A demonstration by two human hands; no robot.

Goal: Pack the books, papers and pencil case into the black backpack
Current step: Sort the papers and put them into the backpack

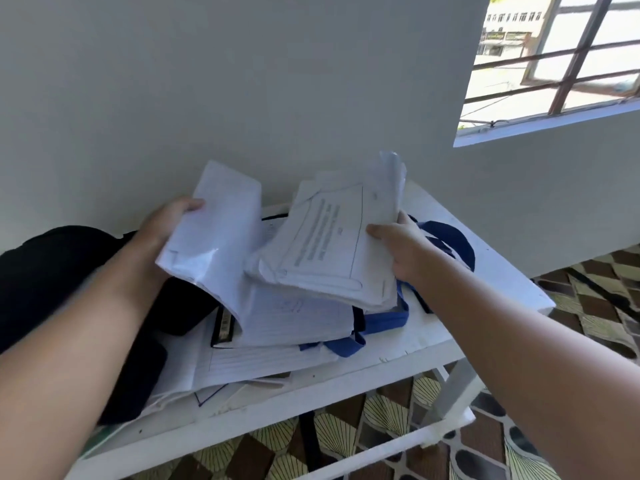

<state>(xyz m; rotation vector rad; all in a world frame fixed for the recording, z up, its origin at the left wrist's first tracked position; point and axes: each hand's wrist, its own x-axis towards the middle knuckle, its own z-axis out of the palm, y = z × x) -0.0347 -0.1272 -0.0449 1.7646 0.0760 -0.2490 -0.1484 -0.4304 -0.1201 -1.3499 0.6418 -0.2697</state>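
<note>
Head view: left hand (162, 226) grips a bent sheaf of white sheets (214, 233) at its left edge, thumb on top, the sheaf curling down to the pile below. Right hand (398, 247) pinches a thicker printed bundle (332, 244) at its right edge, lifted and tilted above the pile. Loose papers (277, 358) lie spread on the white surface (485, 265), some overhanging the front edge. Dark-covered book (223, 327) lies flat under the sheets, only its left edge showing. Blue bag (384, 318) sits beneath the bundle, straps trailing right. Black backpack (52, 271) rests at the surface's left end, under the left forearm. Pencil case: cannot tell. Barred window (561, 64) upper right; patterned floor (398, 427) below.
</note>
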